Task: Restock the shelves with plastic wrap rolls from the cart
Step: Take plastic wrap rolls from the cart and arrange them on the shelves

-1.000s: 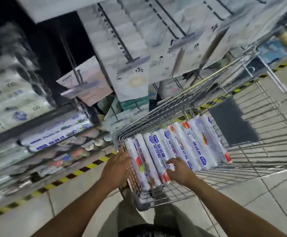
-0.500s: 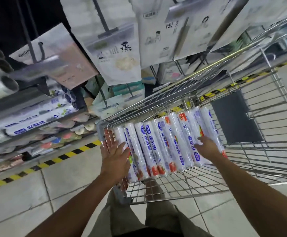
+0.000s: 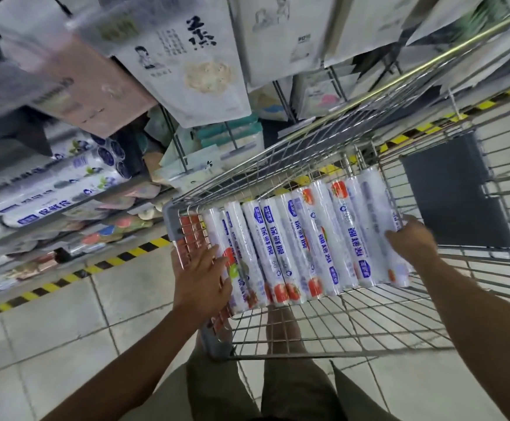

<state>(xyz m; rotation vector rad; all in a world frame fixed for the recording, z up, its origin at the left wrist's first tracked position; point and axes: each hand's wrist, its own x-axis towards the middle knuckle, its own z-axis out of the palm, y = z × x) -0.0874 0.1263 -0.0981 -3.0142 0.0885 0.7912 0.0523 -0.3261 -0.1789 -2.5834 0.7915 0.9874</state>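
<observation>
Left hand (image 3: 202, 278) flat on rolls (image 3: 302, 244) | right hand (image 3: 411, 238) seemingly grips 1 | axes point away

Seen on my remote feed, the plastic wrap rolls (image 3: 308, 238) lying side by side in the cart (image 3: 247, 177) each carry the blue characters 保鲜膜 printed along their length, with a small blue logo badge near one end that is too small for me to read. The shelf rolls (image 3: 50, 205) at far left bear 保鲜袋 in blue; the white hanging packet (image 3: 186, 71) above shows one large black brush character, which I cannot read with certainty, beside columns of fine print that are illegible to me
</observation>
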